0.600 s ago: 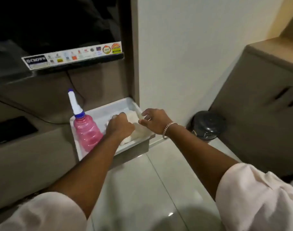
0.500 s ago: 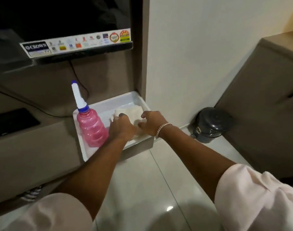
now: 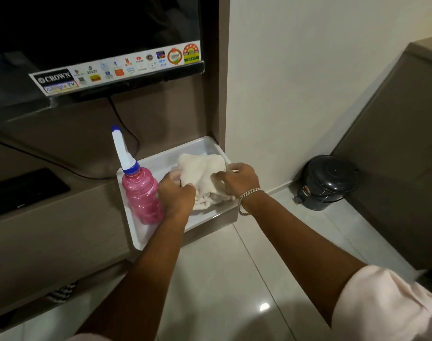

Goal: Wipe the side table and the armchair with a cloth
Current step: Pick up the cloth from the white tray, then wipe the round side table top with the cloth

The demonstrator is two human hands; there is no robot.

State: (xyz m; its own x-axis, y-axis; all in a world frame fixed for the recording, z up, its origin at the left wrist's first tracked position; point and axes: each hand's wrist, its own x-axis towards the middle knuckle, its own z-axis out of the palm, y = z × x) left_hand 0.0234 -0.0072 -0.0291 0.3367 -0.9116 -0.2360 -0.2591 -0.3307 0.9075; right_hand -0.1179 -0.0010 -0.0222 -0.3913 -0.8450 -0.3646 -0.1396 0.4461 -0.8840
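White tray (image 3: 146, 236), both hands gripping cloth (image 3: 200, 169)

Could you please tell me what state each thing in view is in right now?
cloth: crumpled, gripped by both hands above the tray
left hand: closed on the cloth
right hand: closed on the cloth
spray bottle: upright in the tray, filled with pink liquid
tray: resting on the ledge
bin: lid shut, on the floor
TV: screen dark

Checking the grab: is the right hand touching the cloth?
Touching. The head view shows the right hand pinching the cloth above the tray.
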